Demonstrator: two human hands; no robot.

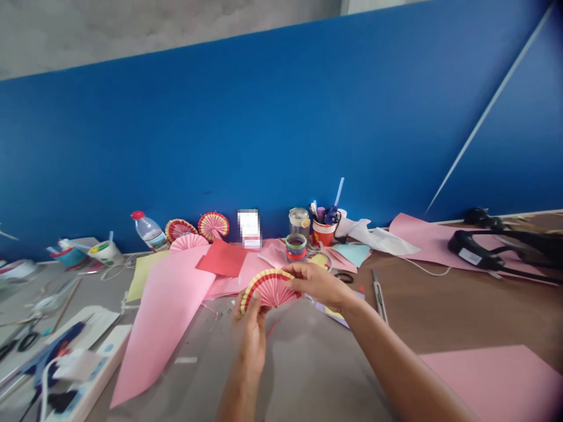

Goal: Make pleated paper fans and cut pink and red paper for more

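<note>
as upright left hand (250, 329) grips paper fan (269, 287), right hand (319, 285) pinches rim

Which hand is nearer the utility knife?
Right. The right hand pinches the pleated paper fan at its right end, just left of the utility knife; the left hand holds the fan's lower left, farther off.

You are at a craft workbench (461, 305): blue partition (281, 117) at twelve o'clock, pink paper sheets (162, 305) at ten, cup of pens and scissors (324, 231) at one.
</note>
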